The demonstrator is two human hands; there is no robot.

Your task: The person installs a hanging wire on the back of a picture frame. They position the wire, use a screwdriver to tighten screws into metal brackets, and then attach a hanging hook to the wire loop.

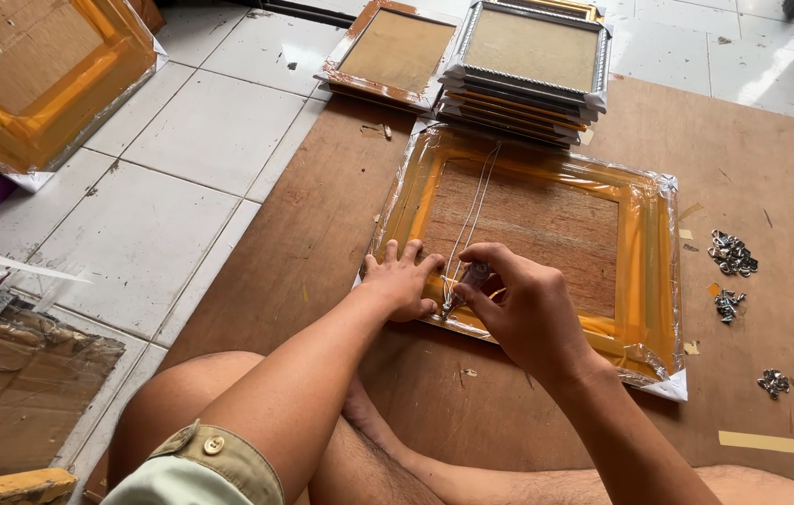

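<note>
On the near frame [640, 271] edge, left hand [404, 281] presses flat, fingers spread; right hand [519, 309] pinches a small metal tool [467, 285].

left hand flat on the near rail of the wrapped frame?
Yes, the left hand rests palm-down on the near rail of the plastic-wrapped orange frame, beside the right hand.

Frame [645, 271] under hands: orange-yellow, clear plastic wrap, brown fibrous backing. String [476, 201]: white. Board [322, 215] beneath: reddish-brown wood grain. Floor tiles [149, 187]: white, grey grout. Stacked frames [528, 56]: silver patterned edge, tan backs. Metal clips [732, 252]: shiny silver.
</note>
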